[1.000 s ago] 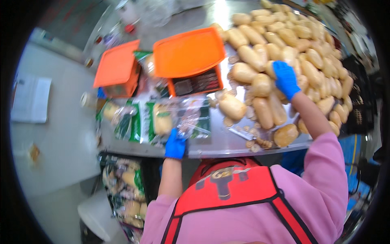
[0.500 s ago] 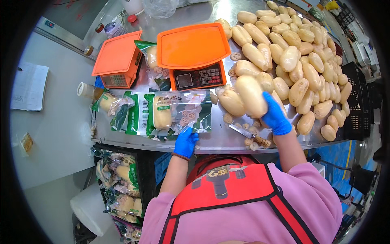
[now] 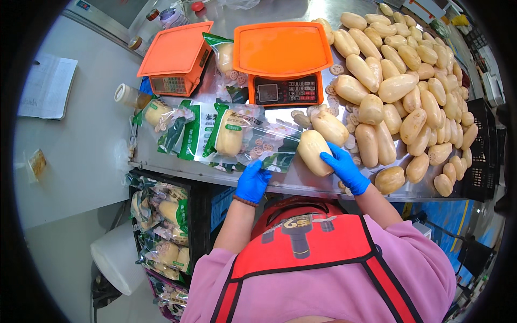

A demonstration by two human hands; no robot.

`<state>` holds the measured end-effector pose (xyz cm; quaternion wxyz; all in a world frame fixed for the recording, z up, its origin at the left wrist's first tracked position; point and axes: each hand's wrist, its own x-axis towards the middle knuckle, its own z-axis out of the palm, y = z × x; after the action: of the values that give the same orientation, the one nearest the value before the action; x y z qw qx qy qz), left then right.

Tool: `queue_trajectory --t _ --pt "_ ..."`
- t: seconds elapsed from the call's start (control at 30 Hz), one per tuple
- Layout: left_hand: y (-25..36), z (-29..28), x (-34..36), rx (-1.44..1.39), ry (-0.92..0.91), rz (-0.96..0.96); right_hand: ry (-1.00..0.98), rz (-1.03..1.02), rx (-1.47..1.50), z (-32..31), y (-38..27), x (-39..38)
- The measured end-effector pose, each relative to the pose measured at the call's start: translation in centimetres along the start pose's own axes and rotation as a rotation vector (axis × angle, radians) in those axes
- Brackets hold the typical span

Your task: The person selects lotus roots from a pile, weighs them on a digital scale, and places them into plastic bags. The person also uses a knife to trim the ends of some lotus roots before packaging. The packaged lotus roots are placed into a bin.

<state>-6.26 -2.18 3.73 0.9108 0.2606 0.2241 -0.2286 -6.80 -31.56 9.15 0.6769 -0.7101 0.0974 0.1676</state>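
Note:
My blue-gloved right hand grips a pale, peeled lotus root segment at the right end of a printed bag. My left hand, also gloved, pinches the lower edge of that clear-and-green bag, which holds another segment. More bags lie under and left of it. Behind them stands an orange scale. To the right is a large pile of peeled segments, with cut slices beside them. The knife seen earlier is hidden behind my right hand and the segment.
A second orange scale and several jars stand at the back left on the steel table. A black crate is at the right, another with filled bags below the front edge. A notebook lies on the left surface.
My right hand has taken a segment from the pile and moved it down and leftward to the bag. My left hand remains at the bag's lower edge.

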Motion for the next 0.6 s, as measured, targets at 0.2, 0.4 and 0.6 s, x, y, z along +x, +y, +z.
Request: queue_trajectory --t 0.2,0.4,0.6 --pt "0.1 -0.2 -0.4 0.057 -0.004 0.003 -0.091 0.002 -0.135 -0.4 -1.3 -0.7" --pt "-0.8 -1.5 -0.3 0.496 0.033 -0.146 -0.197 0.133 0.141 2.1 -2.2 1.1" --pt "-0.3 0.8 -1.2 0.664 0.016 -0.050 -0.069 -0.195 -0.329 6.0 -0.7 2.8"
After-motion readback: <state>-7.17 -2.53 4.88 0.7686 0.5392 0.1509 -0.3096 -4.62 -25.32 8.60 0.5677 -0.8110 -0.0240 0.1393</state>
